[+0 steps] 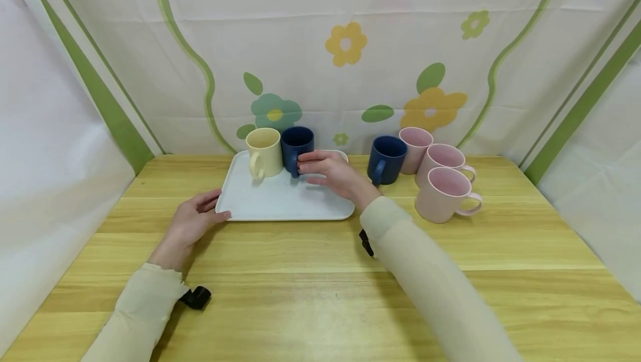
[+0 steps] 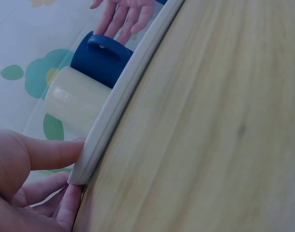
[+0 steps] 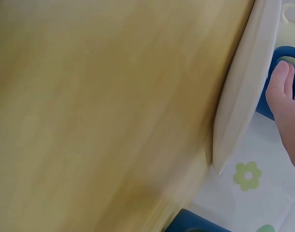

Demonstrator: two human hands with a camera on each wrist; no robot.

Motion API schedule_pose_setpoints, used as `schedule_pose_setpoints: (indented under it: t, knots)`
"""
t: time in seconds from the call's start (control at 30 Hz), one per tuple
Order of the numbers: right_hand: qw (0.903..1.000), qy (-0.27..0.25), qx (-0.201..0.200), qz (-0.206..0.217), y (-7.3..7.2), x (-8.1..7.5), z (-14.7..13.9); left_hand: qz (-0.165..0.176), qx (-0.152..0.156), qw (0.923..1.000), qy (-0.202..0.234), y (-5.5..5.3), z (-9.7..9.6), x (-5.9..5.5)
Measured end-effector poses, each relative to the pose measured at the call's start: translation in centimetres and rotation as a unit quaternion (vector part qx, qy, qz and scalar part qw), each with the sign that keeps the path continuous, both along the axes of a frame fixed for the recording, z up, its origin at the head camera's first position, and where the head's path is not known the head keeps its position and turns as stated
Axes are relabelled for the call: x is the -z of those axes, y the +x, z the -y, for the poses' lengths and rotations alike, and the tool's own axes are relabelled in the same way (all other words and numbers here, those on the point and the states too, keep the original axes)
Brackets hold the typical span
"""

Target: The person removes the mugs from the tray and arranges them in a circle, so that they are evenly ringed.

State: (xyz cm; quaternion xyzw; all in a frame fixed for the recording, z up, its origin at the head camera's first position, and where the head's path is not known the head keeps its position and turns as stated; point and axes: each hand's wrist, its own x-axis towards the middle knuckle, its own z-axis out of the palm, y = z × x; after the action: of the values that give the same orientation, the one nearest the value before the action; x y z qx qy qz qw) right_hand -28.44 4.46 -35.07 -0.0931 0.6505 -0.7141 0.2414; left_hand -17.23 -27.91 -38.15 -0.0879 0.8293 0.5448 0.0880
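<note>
A white tray (image 1: 280, 201) lies on the wooden table. On its back left part stand a pale yellow mug (image 1: 271, 159) and a dark blue mug (image 1: 287, 153), upright and side by side, handles toward the front. My left hand (image 1: 192, 217) holds the tray's front left corner; in the left wrist view the thumb (image 2: 58, 152) presses the rim, with fingers around the corner. My right hand (image 1: 335, 173) is over the tray, its fingers nearly straight at the right side of the blue mug, beside the handle (image 3: 288, 50).
Right of the tray stands a second dark blue mug (image 1: 393, 163). Pink mugs stand beyond it: one at the back (image 1: 413, 156), one in the middle (image 1: 435, 164) and one in front (image 1: 434, 201). A flowered white cloth (image 1: 380, 62) hangs behind the table.
</note>
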Motion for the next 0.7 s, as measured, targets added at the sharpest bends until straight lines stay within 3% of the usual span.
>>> schedule_pose_setpoints:
  t: [0.3, 0.7]
  knots:
    - [0.9992, -0.002, -0.013, 0.038, -0.3, 0.2, 0.5, 0.005, 0.003, 1.0000, -0.003, 0.0, 0.0, -0.1]
    - [0.9972, -0.016, -0.045, 0.058, -0.7, 0.4, 2.0, 0.002, 0.002, 1.0000, 0.000, 0.1, 0.0, -0.2]
